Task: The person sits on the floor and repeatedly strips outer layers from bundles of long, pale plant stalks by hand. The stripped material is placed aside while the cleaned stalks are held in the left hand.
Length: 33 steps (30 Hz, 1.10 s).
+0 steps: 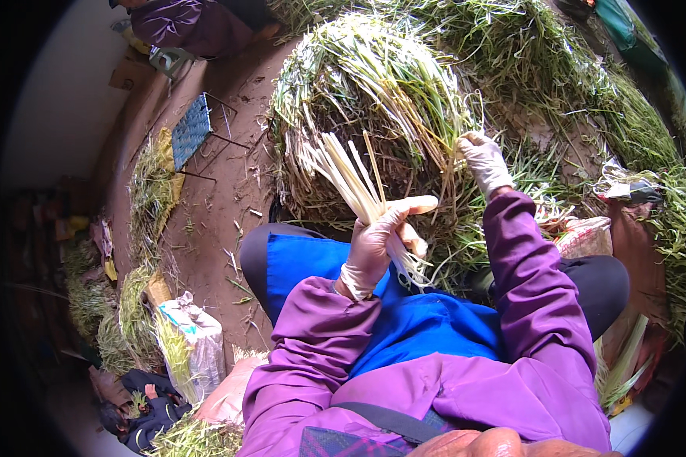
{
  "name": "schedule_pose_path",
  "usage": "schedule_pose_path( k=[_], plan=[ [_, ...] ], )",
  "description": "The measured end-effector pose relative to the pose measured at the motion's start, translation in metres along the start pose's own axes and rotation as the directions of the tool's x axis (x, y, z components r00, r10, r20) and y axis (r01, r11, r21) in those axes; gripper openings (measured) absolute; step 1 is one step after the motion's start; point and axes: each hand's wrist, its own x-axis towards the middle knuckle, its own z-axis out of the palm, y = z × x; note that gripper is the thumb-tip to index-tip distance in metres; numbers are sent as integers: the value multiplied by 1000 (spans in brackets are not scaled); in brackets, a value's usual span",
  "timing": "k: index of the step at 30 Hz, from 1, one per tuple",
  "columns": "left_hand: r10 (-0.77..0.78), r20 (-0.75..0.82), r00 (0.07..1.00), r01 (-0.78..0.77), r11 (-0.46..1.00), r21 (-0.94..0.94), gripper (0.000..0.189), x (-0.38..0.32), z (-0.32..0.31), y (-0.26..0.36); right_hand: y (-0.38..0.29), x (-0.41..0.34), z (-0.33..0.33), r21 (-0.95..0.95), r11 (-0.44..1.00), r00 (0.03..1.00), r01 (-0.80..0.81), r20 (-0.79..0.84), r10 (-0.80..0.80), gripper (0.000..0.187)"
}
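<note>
My left hand (371, 248), in a thin whitish glove, grips a bunch of pale, slender plant stalks (346, 183). Stringy white roots (410, 265) hang below that fist, over my blue apron (434, 320). At the right side of a large heap of green and whitish leafy stalks (366, 74), my gloved right hand (483, 160) has its fingertips pinched on some yellow-green leaves (453, 140). The heap stands directly before my knees, and the held bunch overlaps its near side.
Loose greens (526, 63) spread behind and right. A blue woven folding stool (192, 131) lies on the brown floor (223, 200) at left. White sack (200, 343) and pink sack (231, 391) stand lower left, near another person (148, 411). A second person (188, 28) is upper left.
</note>
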Motion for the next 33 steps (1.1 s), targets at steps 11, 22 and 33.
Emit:
schedule_pose_path(
  k=[11,22,33],
  plan=[
    [12,17,1000,-15,984,175,38,-2,13,-4,-11,-4,-3,-377,926,1000,18,28,-8,46],
    [87,-86,993,-75,987,142,27,4,4,-7,10,-11,-25,405,906,992,123,-81,-98,12],
    [303,-176,937,-279,949,147,32,9,6,-5,-87,-94,-71,283,809,857,515,-141,-496,8]
  ],
)
